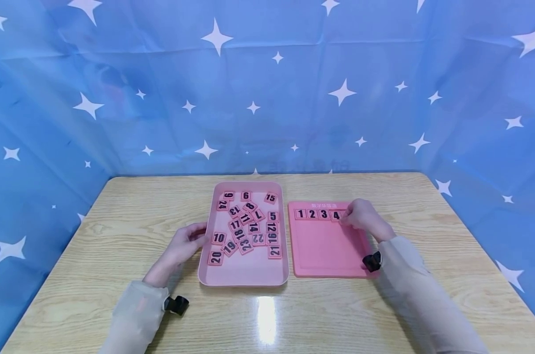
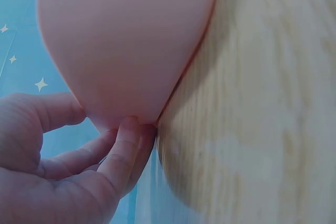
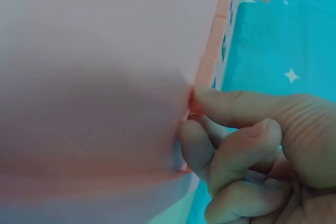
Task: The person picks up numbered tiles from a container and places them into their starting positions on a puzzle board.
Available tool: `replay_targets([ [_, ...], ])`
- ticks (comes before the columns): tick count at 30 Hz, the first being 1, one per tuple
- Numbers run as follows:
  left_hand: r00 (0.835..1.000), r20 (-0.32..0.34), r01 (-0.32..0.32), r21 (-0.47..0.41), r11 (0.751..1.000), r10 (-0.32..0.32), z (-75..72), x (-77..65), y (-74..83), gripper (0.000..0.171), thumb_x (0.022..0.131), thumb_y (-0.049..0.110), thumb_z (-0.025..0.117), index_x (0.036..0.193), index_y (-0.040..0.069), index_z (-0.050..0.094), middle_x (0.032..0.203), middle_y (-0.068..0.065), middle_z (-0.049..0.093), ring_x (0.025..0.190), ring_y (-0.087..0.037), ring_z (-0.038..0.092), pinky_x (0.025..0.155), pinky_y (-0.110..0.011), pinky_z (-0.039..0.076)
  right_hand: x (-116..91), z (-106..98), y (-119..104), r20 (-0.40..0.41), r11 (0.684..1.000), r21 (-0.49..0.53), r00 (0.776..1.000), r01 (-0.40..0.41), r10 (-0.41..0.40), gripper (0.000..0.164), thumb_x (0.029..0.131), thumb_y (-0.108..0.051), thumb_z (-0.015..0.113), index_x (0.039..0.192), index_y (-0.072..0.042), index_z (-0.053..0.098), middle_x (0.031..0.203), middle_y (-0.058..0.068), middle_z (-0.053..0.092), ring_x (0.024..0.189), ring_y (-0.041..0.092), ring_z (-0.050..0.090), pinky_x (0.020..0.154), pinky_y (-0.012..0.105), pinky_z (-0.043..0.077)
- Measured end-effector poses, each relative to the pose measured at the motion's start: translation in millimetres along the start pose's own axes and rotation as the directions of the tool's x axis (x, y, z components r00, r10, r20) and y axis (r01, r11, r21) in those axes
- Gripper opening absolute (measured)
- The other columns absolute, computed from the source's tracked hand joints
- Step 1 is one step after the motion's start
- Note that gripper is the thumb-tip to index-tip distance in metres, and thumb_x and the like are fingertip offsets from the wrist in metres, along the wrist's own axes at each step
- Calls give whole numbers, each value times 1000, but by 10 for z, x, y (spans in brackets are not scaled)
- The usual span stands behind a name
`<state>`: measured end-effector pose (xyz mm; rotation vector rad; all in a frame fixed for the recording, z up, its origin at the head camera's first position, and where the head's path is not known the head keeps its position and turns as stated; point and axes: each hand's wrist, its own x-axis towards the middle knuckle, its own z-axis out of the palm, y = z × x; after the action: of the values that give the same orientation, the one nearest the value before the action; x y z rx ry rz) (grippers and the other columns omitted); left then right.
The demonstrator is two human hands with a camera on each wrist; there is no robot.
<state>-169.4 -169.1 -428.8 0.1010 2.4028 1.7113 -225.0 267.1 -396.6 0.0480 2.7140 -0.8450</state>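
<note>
i have room over the board [image 1: 322,250] below the tile row [image 1: 323,214], but the right fingers [image 3: 247,150] block its right end.

Tray [image 1: 245,273] and board [image 1: 326,250] are pink, tiles [image 1: 245,218] black-numbered
</note>
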Motion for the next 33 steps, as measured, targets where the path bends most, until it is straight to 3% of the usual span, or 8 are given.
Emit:
replay_targets([
  [10,1000,-11,15,-1,1000,-15,1,-1,-8,42,90,1,55,128,-14,45,119,-30,55,106,-34,55,84,-24,49,60,-4,13,15,1000,13,1000,15,-15,19,83,-8,67,66,1,64,54,3,54,47,11,43,49,25,41],
  [16,1000,-7,22,-17,1000,-22,16,23,-2,42,90,1,56,128,-14,45,120,-29,55,106,-34,55,85,-28,50,6,-129,-71,-36,997,-38,997,71,-72,17,82,-12,69,78,4,70,67,9,64,58,15,52,51,27,44],
  [20,1000,-7,7,-18,1000,-8,5,18,6,42,90,0,55,128,-15,45,119,-31,54,105,-34,56,80,-22,49,41,-167,-323,-57,990,-35,989,134,-136,24,82,-16,68,92,6,68,79,13,67,64,23,58,57,30,48],
  [25,1000,-11,4,-16,1000,-4,-3,23,-15,41,90,0,56,127,-14,46,118,-30,55,103,-33,56,79,-21,49,171,-93,-812,-51,986,63,987,153,-150,34,84,-21,69,106,3,62,88,14,67,72,28,62,66,39,53],
  [33,1000,-9,3,-26,1000,-3,8,42,-5,41,89,-1,55,126,-16,46,119,-32,54,104,-35,57,83,-27,51,387,215,-1376,-60,930,226,957,289,-282,26,84,-17,70,103,-1,65,89,11,66,58,19,53,58,33,47],
])
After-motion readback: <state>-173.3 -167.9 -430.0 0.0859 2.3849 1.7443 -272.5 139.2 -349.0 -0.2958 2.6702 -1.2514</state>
